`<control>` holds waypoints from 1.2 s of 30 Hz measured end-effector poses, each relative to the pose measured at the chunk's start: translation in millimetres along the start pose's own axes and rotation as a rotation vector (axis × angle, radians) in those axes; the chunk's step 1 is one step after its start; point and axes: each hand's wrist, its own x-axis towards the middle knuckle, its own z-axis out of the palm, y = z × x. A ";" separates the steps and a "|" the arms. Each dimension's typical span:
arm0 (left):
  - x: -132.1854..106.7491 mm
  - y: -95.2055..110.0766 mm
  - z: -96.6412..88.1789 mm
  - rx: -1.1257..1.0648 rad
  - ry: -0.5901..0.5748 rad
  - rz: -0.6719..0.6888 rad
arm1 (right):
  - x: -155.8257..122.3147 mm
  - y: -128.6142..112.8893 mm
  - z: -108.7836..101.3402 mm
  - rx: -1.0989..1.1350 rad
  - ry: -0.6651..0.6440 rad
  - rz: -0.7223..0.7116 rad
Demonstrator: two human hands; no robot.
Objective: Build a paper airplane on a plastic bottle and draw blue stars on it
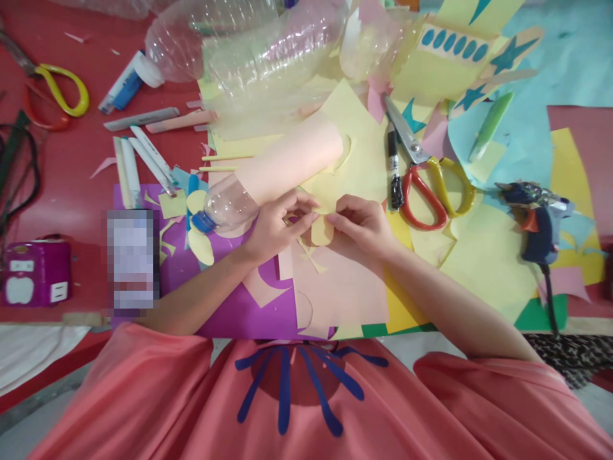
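Between my two hands is a small yellow paper cutout (322, 231) with rounded ends. My left hand (283, 223) pinches its left edge, and the fingertips of my right hand (360, 222) close on its right edge. Just beyond them lies a clear plastic bottle (232, 203) on its side, its blue cap pointing left. Pink paper (292, 152) is wrapped around the bottle's body. Yellow oval paper pieces (200, 246) lie near the cap. Under my hands are sheets of pink paper (345, 287) and purple paper (220, 303).
Right of my hands lie scissors (424, 185), a black marker (394, 167) and a blue glue gun (541, 233). Large clear plastic bottles (278, 51) lie at the back. Markers (143, 153), a blurred phone-like rectangle (131, 259) and a purple box (37, 273) are on the left.
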 end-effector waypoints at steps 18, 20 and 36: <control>1.5 0.0 -1.2 0.008 -0.033 0.025 | -1.5 6.2 -0.5 0.078 -0.018 0.021; 1.3 -0.8 -1.0 0.015 -0.029 0.017 | -1.8 7.1 0.1 0.068 -0.012 0.040; 0.4 0.4 -0.1 0.061 -0.041 -0.010 | -0.5 7.3 0.5 0.052 -0.029 0.063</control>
